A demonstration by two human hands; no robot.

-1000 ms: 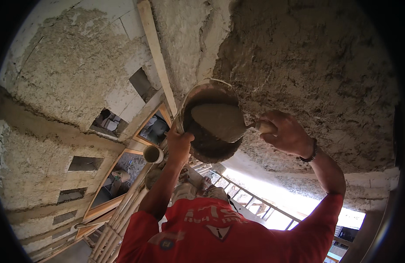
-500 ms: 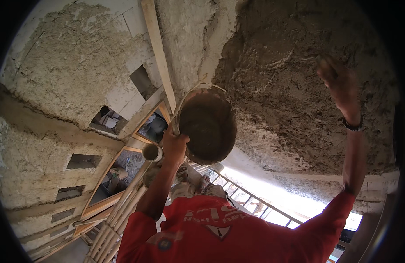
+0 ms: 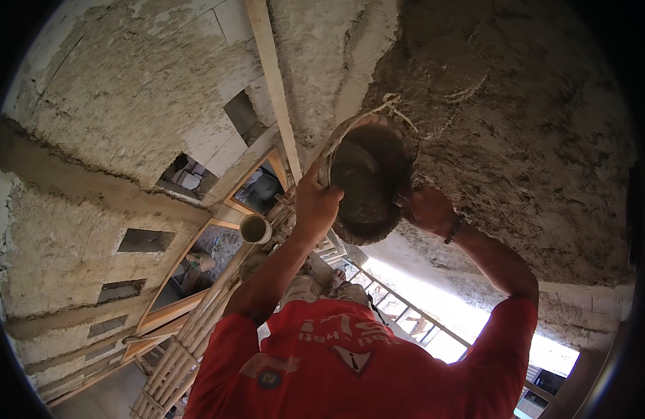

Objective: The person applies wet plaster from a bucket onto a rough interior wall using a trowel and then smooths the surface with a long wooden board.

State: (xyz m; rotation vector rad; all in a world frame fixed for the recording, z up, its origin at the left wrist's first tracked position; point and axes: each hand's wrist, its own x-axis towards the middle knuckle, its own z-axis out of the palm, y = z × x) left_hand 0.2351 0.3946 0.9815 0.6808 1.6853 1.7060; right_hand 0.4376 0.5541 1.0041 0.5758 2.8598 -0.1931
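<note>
A dark, mortar-smeared bucket [image 3: 364, 171] is tilted in front of me, its mouth facing up toward me and wet grey mortar [image 3: 357, 174] inside. My left hand [image 3: 318, 206] is closed on its left rim, thumb over the edge. At the right side of the mouth is my right hand [image 3: 431, 209], a dark bracelet on its wrist. Its fingers are curled in over the rim; whatever they hold is hidden or too dark to make out. Beyond the bucket rises a wall with a dark, wet mortar coat [image 3: 476, 119].
A small pale pail [image 3: 255, 229] stands left of my left forearm, near bamboo poles [image 3: 172, 377]. A wooden batten [image 3: 275, 84] runs up the wall corner. The left wall has several square openings [image 3: 146, 241] and wood-framed windows [image 3: 260, 187]. A ladder-like railing [image 3: 406, 311] lies below right.
My right hand has come down and left from the plastered wall to the bucket's mouth. In the picture, the bucket and my left hand have shifted right and slightly up.
</note>
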